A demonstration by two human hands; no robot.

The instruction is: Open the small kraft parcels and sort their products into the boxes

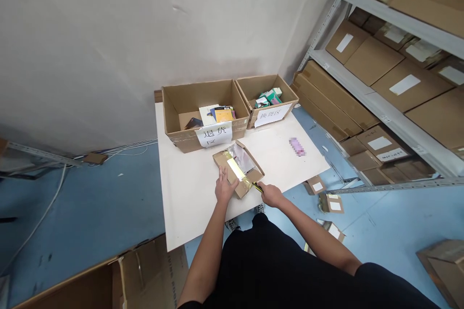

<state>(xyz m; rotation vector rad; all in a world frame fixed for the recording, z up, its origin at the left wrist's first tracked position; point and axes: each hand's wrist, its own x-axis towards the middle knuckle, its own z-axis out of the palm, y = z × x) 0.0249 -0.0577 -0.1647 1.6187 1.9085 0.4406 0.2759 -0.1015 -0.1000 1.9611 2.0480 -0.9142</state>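
A small cardboard box (256, 176) lies at an angle on the white table, with clear tape and a pale label (236, 169) on top. Part of its top stands open, and clear plastic (243, 158) shows inside. Along the box's near left edge rests my left hand (224, 187), its fingers and thumb spread and pressing on the cardboard. My right hand (271, 195) is closed around a yellow-and-black utility knife (257, 187). The knife's front end meets the box's near right side, where the tape is; its blade is too small to make out.
Two open cartons with paper signs stand at the table's (184, 203) back: the left carton (181, 141) holds packets, the right carton (250, 118) small green boxes. A pixelated pink item (297, 147) lies right. Boxed shelves (366, 91) rise at right; small boxes (330, 203) lie on the floor.
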